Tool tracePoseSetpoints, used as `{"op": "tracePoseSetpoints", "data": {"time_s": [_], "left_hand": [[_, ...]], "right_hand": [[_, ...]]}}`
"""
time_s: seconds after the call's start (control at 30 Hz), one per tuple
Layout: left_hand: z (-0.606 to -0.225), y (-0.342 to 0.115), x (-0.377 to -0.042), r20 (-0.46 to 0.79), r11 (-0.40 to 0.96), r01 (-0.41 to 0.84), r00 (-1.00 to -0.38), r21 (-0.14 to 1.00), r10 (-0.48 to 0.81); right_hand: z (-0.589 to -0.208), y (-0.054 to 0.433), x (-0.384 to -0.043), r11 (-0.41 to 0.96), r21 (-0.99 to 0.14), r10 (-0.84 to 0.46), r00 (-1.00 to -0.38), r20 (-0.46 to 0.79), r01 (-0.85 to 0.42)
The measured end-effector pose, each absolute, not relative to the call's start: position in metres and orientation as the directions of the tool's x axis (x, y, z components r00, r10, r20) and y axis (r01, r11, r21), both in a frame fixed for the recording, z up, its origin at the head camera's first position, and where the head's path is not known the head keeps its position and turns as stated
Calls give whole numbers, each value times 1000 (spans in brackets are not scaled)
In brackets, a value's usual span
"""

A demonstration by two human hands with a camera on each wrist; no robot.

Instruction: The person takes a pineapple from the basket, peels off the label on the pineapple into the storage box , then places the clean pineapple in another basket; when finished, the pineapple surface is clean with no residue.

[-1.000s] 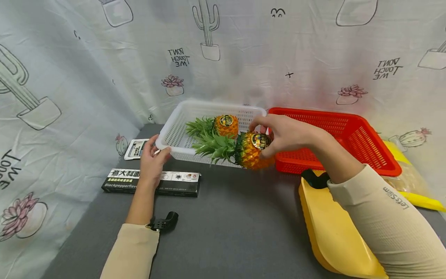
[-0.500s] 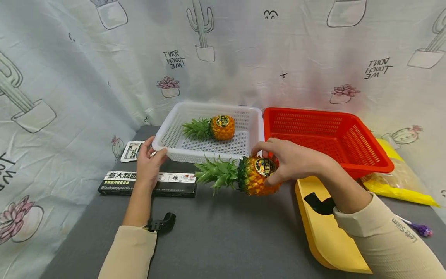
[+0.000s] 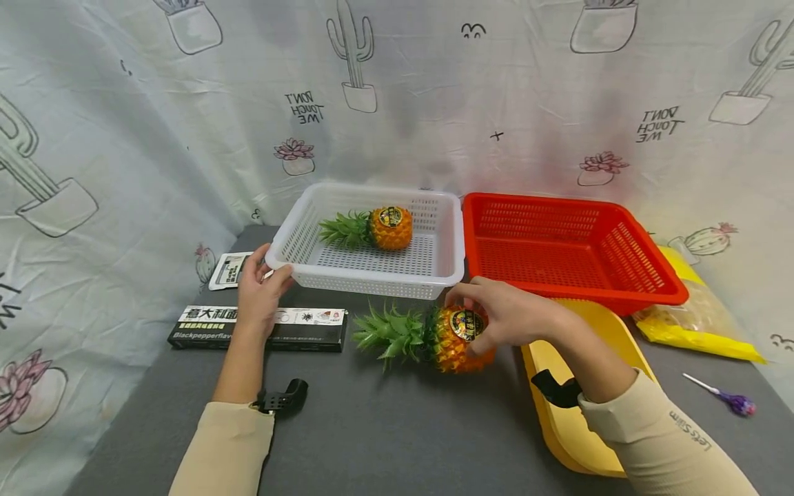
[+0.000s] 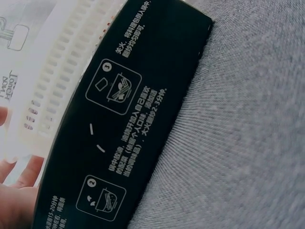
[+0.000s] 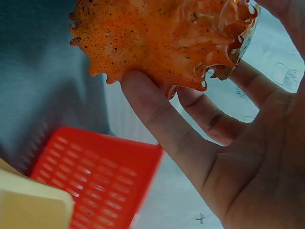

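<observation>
My right hand (image 3: 505,311) grips the orange body of a pineapple (image 3: 451,337) from above, its green crown pointing left. In the right wrist view, thumb and fingers curve round the same pineapple (image 5: 152,43). My left hand (image 3: 259,289) holds the near left corner of a white plastic basket (image 3: 366,277) by its rim. Inside that basket lies another pineapple (image 3: 392,228), bearing a round dark label. The left wrist view shows only some fingers of the left hand (image 4: 19,191), partly behind a black box (image 4: 124,114).
A red basket (image 3: 558,293) adjoins the white one on the right. Nearer stand a yellow tray (image 3: 595,434), a lollipop (image 3: 728,398) and a yellow-edged bag (image 3: 701,324). The black box of pasta (image 3: 310,334) and a white packet (image 3: 227,271) lie at left.
My right hand has brought the pineapple out of the white basket, toward me and down to just in front of it. The left hand stays at the basket's corner.
</observation>
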State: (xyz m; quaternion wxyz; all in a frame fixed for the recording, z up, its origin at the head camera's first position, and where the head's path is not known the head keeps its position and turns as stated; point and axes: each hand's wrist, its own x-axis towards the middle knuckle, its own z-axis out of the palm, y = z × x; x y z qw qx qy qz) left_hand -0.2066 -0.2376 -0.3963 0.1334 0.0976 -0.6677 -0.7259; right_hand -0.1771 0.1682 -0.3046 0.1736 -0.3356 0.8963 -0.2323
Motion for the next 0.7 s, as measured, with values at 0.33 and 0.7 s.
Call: {"op": "tracePoseSetpoints", "data": {"time_s": [0.33,0.7], "left_hand": [[-396,-235,-209,37,-81,66,-947,995,-320],[-398,-239,-206,21,-81,51,-942,995,-335]], "right_hand": [[-324,172,-177,692,-526,-666,-718,-202,-494],[-329,174,-174,679,-544,-668,-722,-179,-493]]}}
